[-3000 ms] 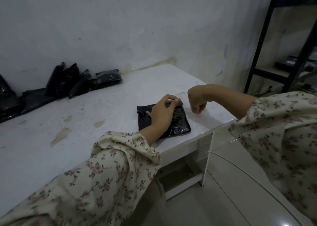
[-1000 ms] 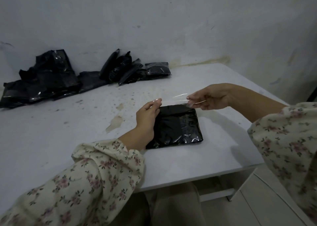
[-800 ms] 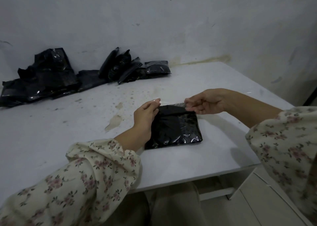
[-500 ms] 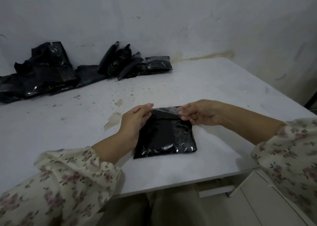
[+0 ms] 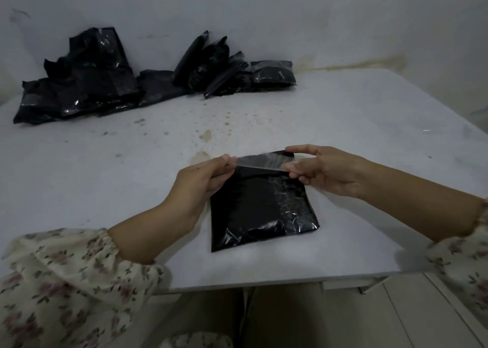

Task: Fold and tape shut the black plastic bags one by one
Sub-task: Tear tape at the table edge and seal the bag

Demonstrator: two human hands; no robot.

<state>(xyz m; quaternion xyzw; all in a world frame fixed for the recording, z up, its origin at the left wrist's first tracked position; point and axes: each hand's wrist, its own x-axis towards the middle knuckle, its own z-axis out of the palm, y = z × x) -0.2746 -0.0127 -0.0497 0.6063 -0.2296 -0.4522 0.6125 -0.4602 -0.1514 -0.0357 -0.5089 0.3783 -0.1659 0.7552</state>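
Tape job in progress over a folded black bag [image 5: 260,213], which lies flat on the white desk [image 5: 356,125], close to the near edge and right in front of the person. A clear tape strip [image 5: 264,162] is pulled flat, running left to right across the bag's far end. The left hand [image 5: 202,179] pinches the strip's left end between thumb and fingertips, with the other fingers curled underneath. The right hand [image 5: 327,172] pinches the right end the same way, index finger stretched out along the top and thumb below. Honestly can't tell if the tape is touching the plastic or sitting just above it. From this angle it simply overlaps the bag's far edge.

The bag itself is a shiny, crinkly rectangle, slightly tilted, and its right half catches more light.

Way at the back against the wall [image 5: 317,17] there's a loose heap of black bags [image 5: 79,83] on the left. Beside it is a row of folded packets [image 5: 229,67], a few leaning on the wall and one lying flat at the right end. All of that is well apart from the bag up front. The desk has brownish stains [image 5: 203,146] and specks between the heap and the hands. Both arms wear cream floral sleeves [image 5: 66,281] that stop short of the wrists.
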